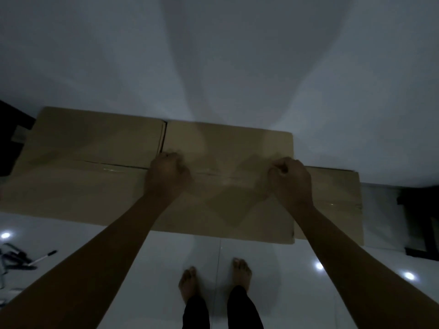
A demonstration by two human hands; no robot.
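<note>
I see the flattened cardboard box [83,186] standing along the floor's [261,269] far edge, against the wall [213,55]. My left hand [166,176] is clenched at the slot between two flaps. My right hand [291,179] pinches the flap crease, likely steadying the sheet for folding. Dim light hides the exact hold.

tan-brown cardboard [95,186]; glossy white floor tiles [154,269]; white wall [213,55]; black trousers [197,312]
</note>
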